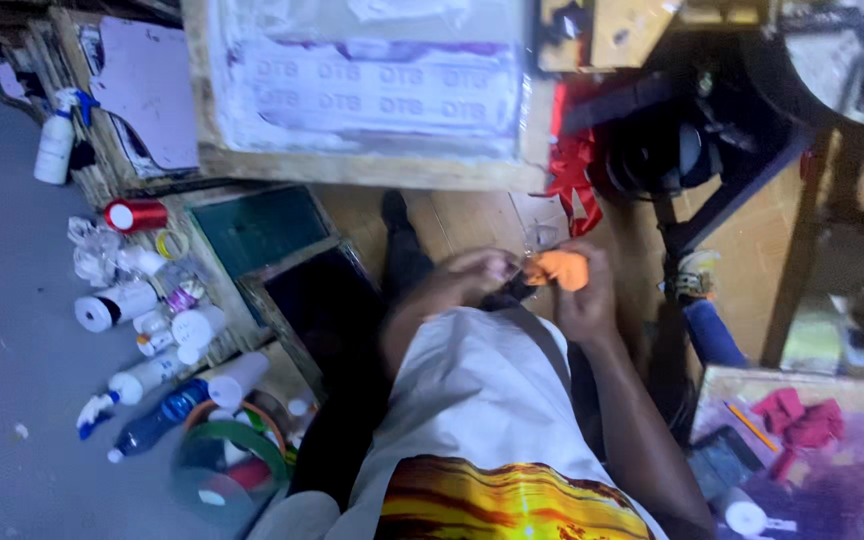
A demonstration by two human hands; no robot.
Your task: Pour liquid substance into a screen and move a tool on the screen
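Both hands meet above the lap, left hand [472, 275] and right hand [582, 300] pinching a small orange cloth piece [560, 268] between them; it looks soft, light, limp, best held by its edges.

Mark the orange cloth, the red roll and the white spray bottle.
orange cloth [562, 268], head view, middle of the fabric.
red roll [138, 214], head view, its red side.
white spray bottle [54, 148], head view, its body.

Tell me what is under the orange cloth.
The right hand cups the orange cloth from below, the left hand beside it. Anything beneath them is hidden.
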